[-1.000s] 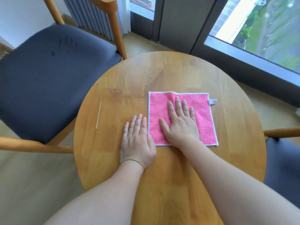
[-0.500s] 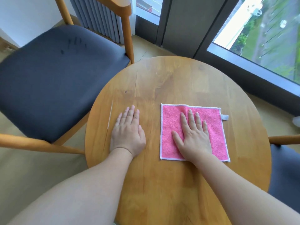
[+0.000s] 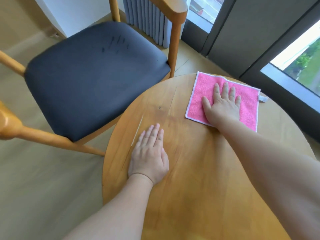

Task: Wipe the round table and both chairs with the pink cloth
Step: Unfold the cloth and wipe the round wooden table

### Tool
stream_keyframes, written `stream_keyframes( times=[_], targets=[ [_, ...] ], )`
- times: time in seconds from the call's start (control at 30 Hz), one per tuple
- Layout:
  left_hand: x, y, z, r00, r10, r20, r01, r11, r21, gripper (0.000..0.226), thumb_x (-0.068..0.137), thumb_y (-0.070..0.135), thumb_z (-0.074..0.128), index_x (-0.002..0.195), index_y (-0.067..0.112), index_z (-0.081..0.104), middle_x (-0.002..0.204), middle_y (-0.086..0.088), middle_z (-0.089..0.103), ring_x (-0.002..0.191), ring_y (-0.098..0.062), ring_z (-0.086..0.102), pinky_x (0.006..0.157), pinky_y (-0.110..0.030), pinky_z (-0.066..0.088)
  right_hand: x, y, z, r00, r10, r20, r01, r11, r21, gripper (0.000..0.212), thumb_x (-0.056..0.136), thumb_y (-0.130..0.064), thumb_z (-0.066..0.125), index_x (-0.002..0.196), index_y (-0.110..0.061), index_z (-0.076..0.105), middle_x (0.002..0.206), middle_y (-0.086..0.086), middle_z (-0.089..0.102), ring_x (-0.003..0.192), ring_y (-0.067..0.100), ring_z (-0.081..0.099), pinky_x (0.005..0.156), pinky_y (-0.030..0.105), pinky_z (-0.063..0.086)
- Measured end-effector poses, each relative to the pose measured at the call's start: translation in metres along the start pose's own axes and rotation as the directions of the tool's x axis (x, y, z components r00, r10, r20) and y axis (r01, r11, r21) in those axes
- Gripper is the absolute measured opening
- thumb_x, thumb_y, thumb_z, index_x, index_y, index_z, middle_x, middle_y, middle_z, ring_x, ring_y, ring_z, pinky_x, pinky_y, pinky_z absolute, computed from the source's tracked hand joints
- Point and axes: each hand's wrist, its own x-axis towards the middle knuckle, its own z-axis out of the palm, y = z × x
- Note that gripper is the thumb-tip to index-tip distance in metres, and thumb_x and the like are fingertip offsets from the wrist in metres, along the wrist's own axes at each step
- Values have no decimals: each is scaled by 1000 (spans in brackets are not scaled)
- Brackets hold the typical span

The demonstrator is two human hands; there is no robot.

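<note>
The pink cloth [image 3: 200,94] lies flat near the far edge of the round wooden table [image 3: 181,196]. My right hand [image 3: 222,105] presses on it with straight, spread fingers. Flat on the bare wood near the table's left edge rests my left hand [image 3: 149,156], apart from the cloth. A wooden chair with a dark seat [image 3: 90,73] stands to the left of the table. The second chair is out of view.
A grey ribbed radiator [image 3: 147,19] stands behind the chair by the wall. Dark window frames [image 3: 242,37] and glass run along the far right. Light wooden floor [image 3: 43,179] lies left of the table.
My right hand has pushed the cloth from the table's middle to its far edge. The left hand has stayed flat near the left edge. The view has swung left, hiding the right chair.
</note>
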Motion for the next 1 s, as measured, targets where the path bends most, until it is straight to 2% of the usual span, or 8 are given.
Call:
stream_keyframes(
  times=[0.13, 0.27, 0.57, 0.7, 1.0],
  targets=[
    [-1, 2, -2, 999, -41, -2, 41, 999, 8, 60, 89, 25, 29, 146, 9, 34, 155, -5, 29, 144, -18, 21, 117, -33, 6, 24, -29, -2, 997, -70, -10, 70, 997, -19, 78, 88, -66, 10, 154, -25, 1, 161, 7, -6, 147, 32, -8, 118, 51, -5],
    [-1, 3, -4, 999, -46, -6, 46, 999, 24, 57, 87, 23, 38, 142, 6, 41, 151, -7, 37, 142, -21, 29, 117, -35, 12, 27, -44, -2, 989, -149, -20, 148, 988, -41, 78, 88, -67, 8, 154, -25, 1, 161, 7, -5, 147, 32, -8, 117, 51, -5],
    [0, 4, -2, 998, -27, -50, 28, 999, 16, 58, 86, 24, 35, 141, 6, 42, 151, -8, 36, 142, -21, 26, 118, -33, 8, -20, -47, 9, 955, -297, -24, 296, 955, -25, 77, 88, -67, 11, 154, -27, 6, 162, 4, -3, 148, 28, -6, 119, 47, -4],
    [-1, 3, -3, 997, -15, -72, 15, 1000, 8, 58, 86, 24, 35, 141, 5, 42, 150, -8, 37, 142, -22, 27, 118, -33, 9, -63, -33, 15, 951, -310, -12, 310, 951, -14, 76, 89, -68, 9, 154, -29, 4, 162, 2, -4, 148, 25, -9, 119, 45, -5],
    [-3, -1, -1, 996, 15, -93, -17, 999, -27, 60, 86, 27, 30, 141, 6, 42, 151, -7, 37, 142, -21, 25, 118, -33, 6, -174, -2, 35, 971, -236, 36, 237, 971, -19, 73, 90, -67, 8, 153, -30, -3, 158, -3, -15, 146, 17, -19, 118, 40, -12]
  ],
)
